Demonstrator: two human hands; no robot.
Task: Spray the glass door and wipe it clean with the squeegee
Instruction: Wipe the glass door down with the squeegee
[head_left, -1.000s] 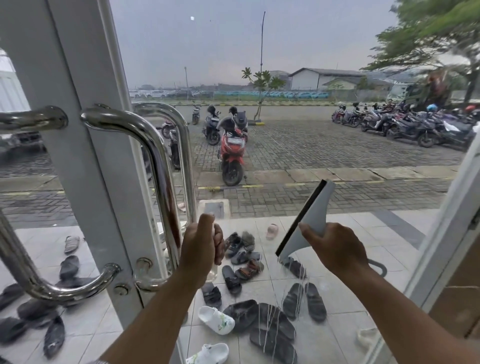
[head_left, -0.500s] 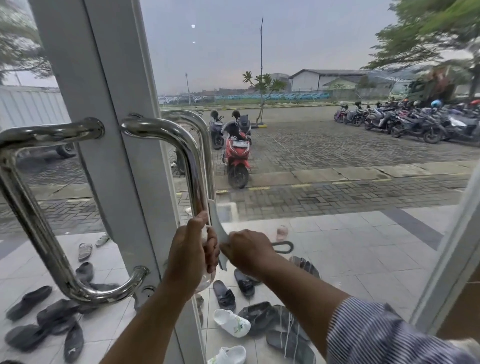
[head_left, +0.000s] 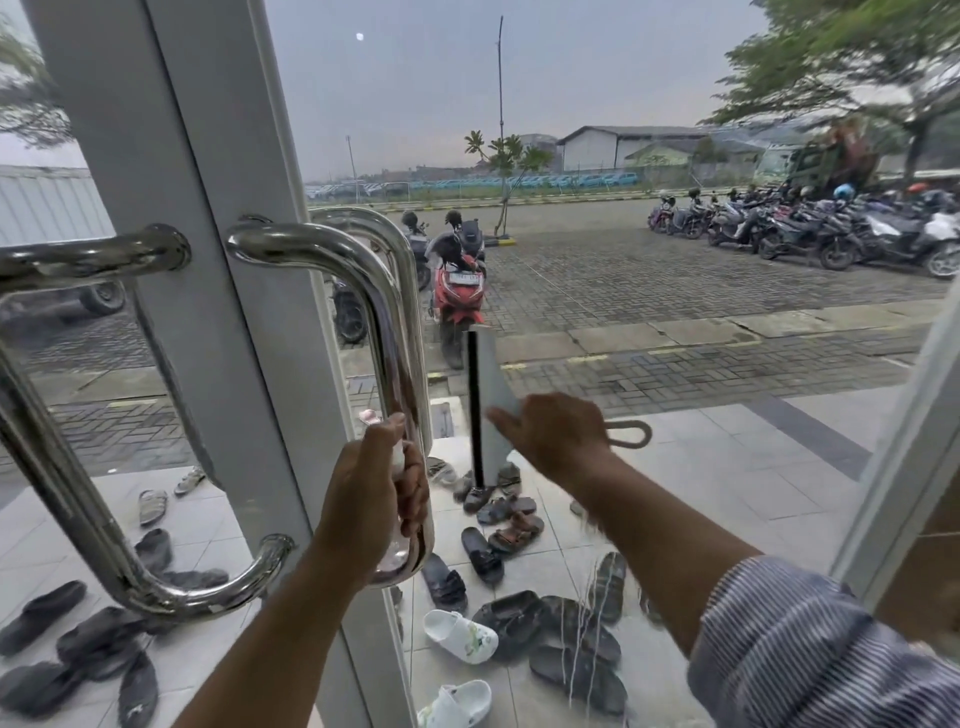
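Observation:
The glass door (head_left: 649, 291) fills the view, with thin drip streaks low on the pane (head_left: 589, 618). My right hand (head_left: 558, 436) grips a grey squeegee (head_left: 488, 395). Its black rubber edge stands upright against the glass, a little right of the door handle, and its looped handle end (head_left: 631, 434) sticks out to the right. My left hand (head_left: 371, 504) is curled around what looks like a small pale spray bottle (head_left: 398, 457), close against the lower part of the chrome door handle (head_left: 387, 332). The hand hides most of the bottle.
The white door frame (head_left: 208, 260) stands left of the pane, with a second chrome handle (head_left: 62, 467) on the neighbouring door. Another frame post (head_left: 904, 441) rises at the right. Beyond the glass are several sandals on tiles (head_left: 498, 525) and parked motorbikes (head_left: 457, 291).
The squeegee went from tilted at mid-pane leftward to the door handle, then slightly back right, and its blade now stands upright. My left hand stayed by the handle.

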